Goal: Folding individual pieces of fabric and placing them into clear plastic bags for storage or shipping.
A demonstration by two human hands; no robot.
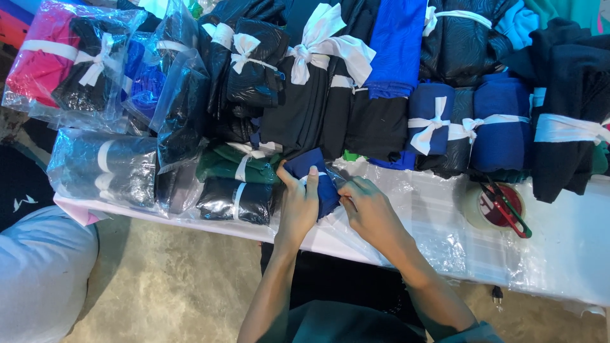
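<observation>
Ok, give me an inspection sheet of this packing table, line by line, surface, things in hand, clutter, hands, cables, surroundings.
Surface: white table partly covered by clear plastic sheet.
Job's things: small folded dark blue cloth bundle with a white strip across it, at the table's near edge.
Clutter: stacked cloth bundles tied with white ribbon; bagged bundles at left; tape roll with red-handled snips lying on it.
Hands: left hand grips the bundle; right hand touches its right side.
Cables: small dark plug below the table edge.
Surroundings: concrete floor; pale grey rounded shape at lower left, cannot tell what.
</observation>
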